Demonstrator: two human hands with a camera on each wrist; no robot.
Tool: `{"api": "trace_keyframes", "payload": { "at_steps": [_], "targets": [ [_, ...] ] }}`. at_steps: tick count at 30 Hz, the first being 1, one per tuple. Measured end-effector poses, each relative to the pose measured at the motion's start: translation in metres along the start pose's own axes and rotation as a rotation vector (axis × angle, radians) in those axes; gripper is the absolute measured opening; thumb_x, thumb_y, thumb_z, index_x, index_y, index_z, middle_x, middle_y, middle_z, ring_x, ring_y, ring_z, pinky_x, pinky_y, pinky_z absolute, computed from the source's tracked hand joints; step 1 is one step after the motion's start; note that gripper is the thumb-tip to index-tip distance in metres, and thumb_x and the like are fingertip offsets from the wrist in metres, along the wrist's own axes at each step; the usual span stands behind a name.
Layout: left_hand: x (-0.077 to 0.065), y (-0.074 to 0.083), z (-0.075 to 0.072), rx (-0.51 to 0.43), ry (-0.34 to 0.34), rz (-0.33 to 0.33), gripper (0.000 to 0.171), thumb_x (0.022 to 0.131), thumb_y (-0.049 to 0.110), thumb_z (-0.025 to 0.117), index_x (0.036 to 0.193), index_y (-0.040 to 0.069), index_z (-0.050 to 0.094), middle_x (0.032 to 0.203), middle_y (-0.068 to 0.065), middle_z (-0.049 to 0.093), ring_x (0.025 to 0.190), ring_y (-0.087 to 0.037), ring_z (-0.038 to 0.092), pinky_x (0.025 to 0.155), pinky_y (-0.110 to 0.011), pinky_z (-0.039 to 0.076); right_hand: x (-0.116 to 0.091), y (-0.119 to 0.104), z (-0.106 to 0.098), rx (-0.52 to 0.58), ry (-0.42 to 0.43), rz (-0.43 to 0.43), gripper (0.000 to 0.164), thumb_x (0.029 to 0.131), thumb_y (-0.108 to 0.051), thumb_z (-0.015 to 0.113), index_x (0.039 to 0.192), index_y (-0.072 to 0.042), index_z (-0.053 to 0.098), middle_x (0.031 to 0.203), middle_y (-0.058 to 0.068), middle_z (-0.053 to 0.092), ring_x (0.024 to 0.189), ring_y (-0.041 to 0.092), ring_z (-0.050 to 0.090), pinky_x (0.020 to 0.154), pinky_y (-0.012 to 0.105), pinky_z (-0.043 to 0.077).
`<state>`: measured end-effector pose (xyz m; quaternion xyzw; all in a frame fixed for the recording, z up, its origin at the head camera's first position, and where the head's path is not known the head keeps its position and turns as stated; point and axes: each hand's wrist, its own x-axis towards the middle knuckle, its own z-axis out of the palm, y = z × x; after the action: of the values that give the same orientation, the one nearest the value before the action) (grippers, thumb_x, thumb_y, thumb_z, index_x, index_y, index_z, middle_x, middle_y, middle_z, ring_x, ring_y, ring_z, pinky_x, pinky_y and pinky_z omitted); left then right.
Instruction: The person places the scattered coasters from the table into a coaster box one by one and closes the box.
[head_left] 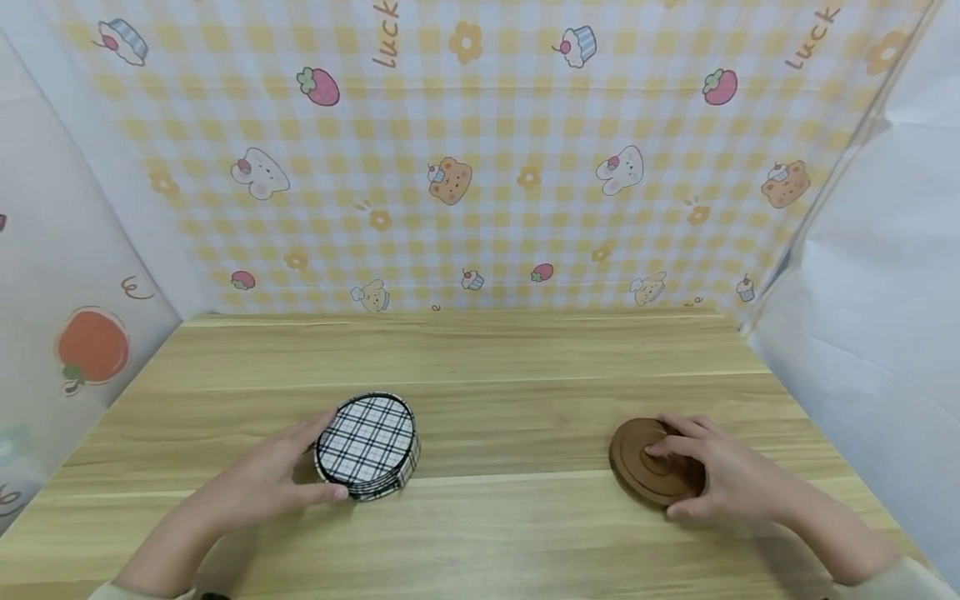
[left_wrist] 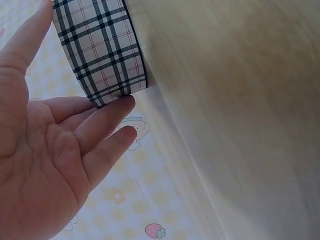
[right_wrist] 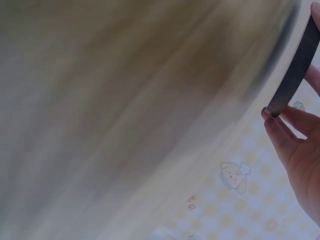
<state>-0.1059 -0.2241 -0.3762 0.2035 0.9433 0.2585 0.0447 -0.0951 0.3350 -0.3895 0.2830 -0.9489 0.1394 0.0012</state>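
Note:
A round black-and-white plaid coaster set [head_left: 367,442], layers stacked in a matching holder, stands left of the table's middle. My left hand [head_left: 258,479] holds it from its left side, thumb at the near edge and fingers at the far edge. The left wrist view shows the plaid side wall [left_wrist: 102,50] between the thumb and fingers of that hand [left_wrist: 55,155]. To the right, my right hand [head_left: 723,467] grips a brown round disc [head_left: 637,458] with raised rings, one finger over its middle. Its dark rim [right_wrist: 295,67] shows between the fingers in the right wrist view.
Both things are over a light wood-grain table [head_left: 480,533]. Behind its far edge hangs a yellow checked cloth [head_left: 495,125] with cartoon prints. White sheets close off the left [head_left: 67,208] and right [head_left: 885,275] sides.

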Motion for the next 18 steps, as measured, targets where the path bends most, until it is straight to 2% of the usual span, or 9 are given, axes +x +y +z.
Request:
{"api": "trace_keyframes", "payload": {
  "at_steps": [3,11,18],
  "targets": [
    [0.000,0.001,-0.001,0.004,-0.005,-0.002,0.107,0.078,0.060,0.075,0.152,-0.003,0.032,0.153,-0.029,0.039,0.137,-0.052,0.040,0.106,-0.070,0.035,0.006,-0.002,0.000,-0.019,0.028,-0.042,0.062,0.070,-0.062,0.081,0.118,-0.024,0.069,0.143,0.023,0.052,0.120,0.037,0.054,0.081,0.046,0.056],
    [0.001,0.002,-0.002,0.035,-0.011,-0.009,0.109,0.076,0.063,0.075,0.152,-0.004,0.033,0.151,-0.029,0.040,0.135,-0.052,0.042,0.105,-0.070,0.036,0.021,-0.011,0.000,-0.021,0.030,-0.071,0.060,0.070,-0.058,0.084,0.117,-0.023,0.070,0.143,0.022,0.052,0.123,0.038,0.053,0.085,0.051,0.056],
    [0.002,0.004,-0.002,0.018,-0.030,-0.030,0.111,0.075,0.064,0.074,0.152,-0.005,0.031,0.152,-0.030,0.039,0.136,-0.053,0.039,0.106,-0.071,0.035,0.034,-0.020,0.001,0.005,-0.016,-0.060,0.059,0.072,-0.057,0.082,0.120,-0.027,0.068,0.147,0.020,0.049,0.128,0.039,0.050,0.090,0.054,0.054]
  ]
}}
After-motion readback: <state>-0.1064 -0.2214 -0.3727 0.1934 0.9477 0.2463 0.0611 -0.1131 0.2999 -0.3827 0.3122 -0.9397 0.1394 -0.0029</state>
